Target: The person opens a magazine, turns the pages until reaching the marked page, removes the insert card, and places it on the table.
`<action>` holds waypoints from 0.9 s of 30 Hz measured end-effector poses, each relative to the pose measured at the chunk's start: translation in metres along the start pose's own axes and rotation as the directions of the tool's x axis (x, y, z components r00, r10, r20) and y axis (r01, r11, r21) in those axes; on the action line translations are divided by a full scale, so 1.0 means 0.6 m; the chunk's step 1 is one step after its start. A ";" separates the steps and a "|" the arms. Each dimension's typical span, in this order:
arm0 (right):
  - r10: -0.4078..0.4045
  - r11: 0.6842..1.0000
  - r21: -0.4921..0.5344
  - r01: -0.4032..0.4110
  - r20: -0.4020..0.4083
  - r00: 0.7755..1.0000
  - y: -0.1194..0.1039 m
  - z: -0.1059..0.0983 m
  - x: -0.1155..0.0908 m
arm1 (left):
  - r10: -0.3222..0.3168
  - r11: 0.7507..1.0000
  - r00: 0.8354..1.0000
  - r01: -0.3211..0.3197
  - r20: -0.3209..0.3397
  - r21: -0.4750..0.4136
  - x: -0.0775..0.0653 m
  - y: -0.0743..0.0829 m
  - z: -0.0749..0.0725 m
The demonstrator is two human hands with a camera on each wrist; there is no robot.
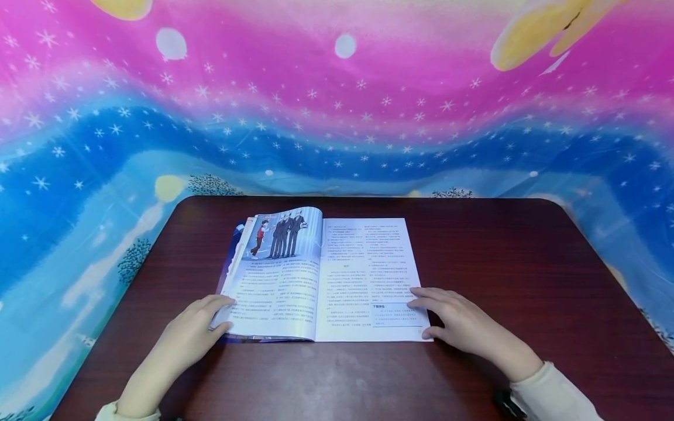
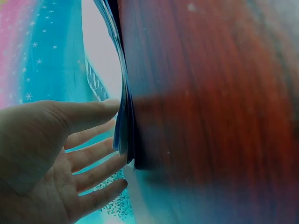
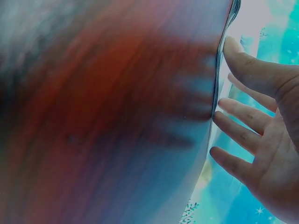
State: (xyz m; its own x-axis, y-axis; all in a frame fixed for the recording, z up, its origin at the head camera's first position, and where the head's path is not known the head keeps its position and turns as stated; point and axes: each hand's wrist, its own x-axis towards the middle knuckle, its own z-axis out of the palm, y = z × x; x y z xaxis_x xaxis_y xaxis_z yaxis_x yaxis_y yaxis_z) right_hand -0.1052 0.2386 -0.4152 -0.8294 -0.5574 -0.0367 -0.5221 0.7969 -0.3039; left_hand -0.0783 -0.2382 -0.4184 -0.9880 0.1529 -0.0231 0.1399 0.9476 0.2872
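An open magazine (image 1: 347,286) lies on the dark wooden table, its pages covered in small columns of print. On the left page is a colour picture (image 1: 284,234) of a figure in red beside several figures in dark suits. That page bows upward near the spine, with more sheets and a dark cover fanned out under its left edge. My left hand (image 1: 192,327) touches the lower left edge, thumb and fingers spread and relaxed. At the lower right edge, my right hand (image 1: 468,321) rests its fingertips and thumb on the margin, fingers loosely extended.
The brown table (image 1: 500,251) has rounded far corners and reflects light near its front. Behind and beside it hangs a pink and blue cloth (image 1: 316,117) printed with snowflakes. A dark band (image 1: 508,403) shows at the right wrist, by the light sleeve (image 1: 553,392).
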 end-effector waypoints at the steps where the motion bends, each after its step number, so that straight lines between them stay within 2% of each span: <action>1: -0.002 1.000 -0.001 0.002 -0.002 1.000 0.000 0.000 0.000 | 0.003 1.000 1.000 -0.003 -0.006 0.004 0.000 0.000 0.000; 9: -0.023 1.000 -0.010 0.023 -0.017 1.000 -0.001 -0.003 0.001 | 0.030 0.999 0.999 -0.029 -0.037 0.018 -0.001 -0.003 0.002; 17: -0.012 0.999 -0.035 0.011 -0.019 1.000 -0.005 0.001 0.003 | 0.052 0.998 0.997 -0.051 -0.053 0.027 0.000 -0.005 0.000; 27: -0.009 0.999 -0.045 0.008 -0.027 1.000 -0.009 -0.006 0.009 | 0.073 0.997 0.997 -0.073 -0.014 -0.022 0.003 -0.005 0.005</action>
State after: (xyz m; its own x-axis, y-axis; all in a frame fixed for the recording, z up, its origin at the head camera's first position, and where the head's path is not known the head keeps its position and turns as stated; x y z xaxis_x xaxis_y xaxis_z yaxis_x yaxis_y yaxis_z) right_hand -0.1073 0.2323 -0.4106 -0.8299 -0.5579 -0.0084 -0.5368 0.8024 -0.2607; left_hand -0.0803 -0.2399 -0.4224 -0.9760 0.2177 0.0110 0.2103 0.9275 0.3091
